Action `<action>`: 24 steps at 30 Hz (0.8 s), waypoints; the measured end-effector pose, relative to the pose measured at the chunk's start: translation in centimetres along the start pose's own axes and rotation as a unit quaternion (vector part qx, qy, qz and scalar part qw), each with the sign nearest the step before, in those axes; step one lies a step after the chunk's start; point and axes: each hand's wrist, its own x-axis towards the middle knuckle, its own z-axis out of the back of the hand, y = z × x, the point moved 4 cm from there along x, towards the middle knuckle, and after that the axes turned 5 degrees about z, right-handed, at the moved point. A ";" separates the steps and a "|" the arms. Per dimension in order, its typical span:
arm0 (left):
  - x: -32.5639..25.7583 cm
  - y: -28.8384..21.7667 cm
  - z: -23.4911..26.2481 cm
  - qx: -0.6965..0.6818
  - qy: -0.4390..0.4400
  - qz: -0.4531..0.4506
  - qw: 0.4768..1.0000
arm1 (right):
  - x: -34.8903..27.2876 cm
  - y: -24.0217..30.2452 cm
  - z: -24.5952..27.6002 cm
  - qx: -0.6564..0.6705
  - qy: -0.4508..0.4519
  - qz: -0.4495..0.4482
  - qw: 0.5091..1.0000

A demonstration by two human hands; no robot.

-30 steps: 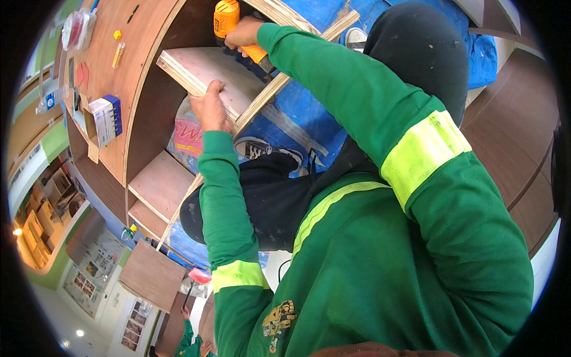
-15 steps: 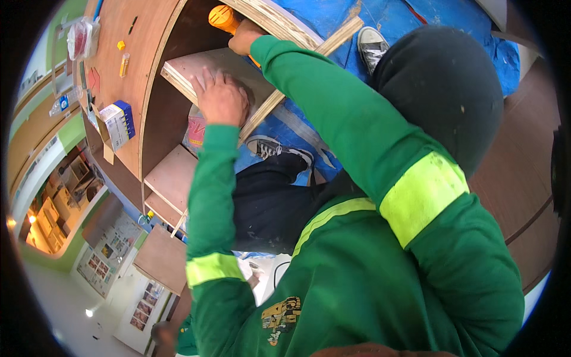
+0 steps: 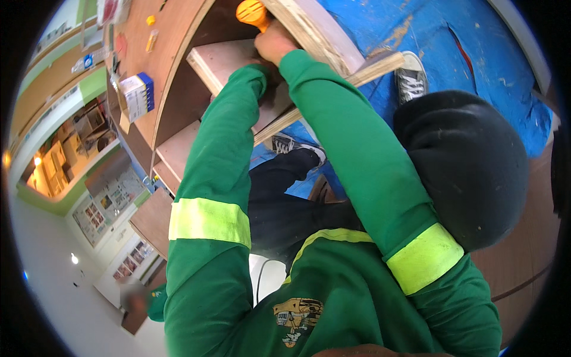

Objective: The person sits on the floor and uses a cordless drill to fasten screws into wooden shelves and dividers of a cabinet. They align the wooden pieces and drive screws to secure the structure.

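Note:
Inside the curved wooden cabinet [image 3: 172, 65], my right hand [image 3: 276, 43] is closed around an orange power tool [image 3: 252, 13]. The tool's rounded, slotted back end shows above my fist; its front is hidden, so I cannot tell its exact kind. My left hand [image 3: 270, 70] reaches in beside it, over a plywood board [image 3: 223, 56] with a layered edge. Its fingers are hidden behind my sleeve and in shadow. Along the cabinet's right side runs another thick plywood edge [image 3: 315, 35], and a wooden strip [image 3: 377, 68] crosses near my right forearm.
On the cabinet top stand a blue-and-white cardboard box [image 3: 137, 96] and a small yellow-capped bottle [image 3: 151, 38]. A clear plastic bottle [image 3: 89, 61] lies past them. Blue sheeting [image 3: 476, 65] covers the floor by my shoes. At lower left, a person's green sleeve [image 3: 157, 302] shows.
My left hand has left its flat place on the board and reached deeper, near my right hand. The right hand still holds the orange tool. The view has shifted.

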 end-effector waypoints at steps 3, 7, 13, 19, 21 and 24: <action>-2.3 -2.0 -2.4 -0.085 0.000 -0.039 0.996 | -0.4 0.4 0.1 0.014 -0.003 0.017 1.000; -2.2 -1.4 -2.0 -0.077 -0.152 0.030 0.985 | 0.0 -0.1 0.6 0.013 -0.017 0.029 0.999; -2.4 -0.3 -1.9 -0.161 -0.049 0.047 0.985 | 0.4 -0.3 -0.5 0.029 0.009 0.014 0.999; -8.7 -1.8 -4.1 -0.101 -0.160 -0.083 0.978 | -0.4 -0.4 -0.3 0.112 0.100 -0.067 0.986; -11.7 0.2 -3.8 -0.019 -0.299 -0.123 0.946 | -0.6 -0.5 -0.6 0.167 0.136 -0.103 0.971; -16.5 2.7 -4.3 -0.025 -0.496 -0.197 0.845 | 0.3 -1.2 -0.6 0.173 0.141 -0.101 0.970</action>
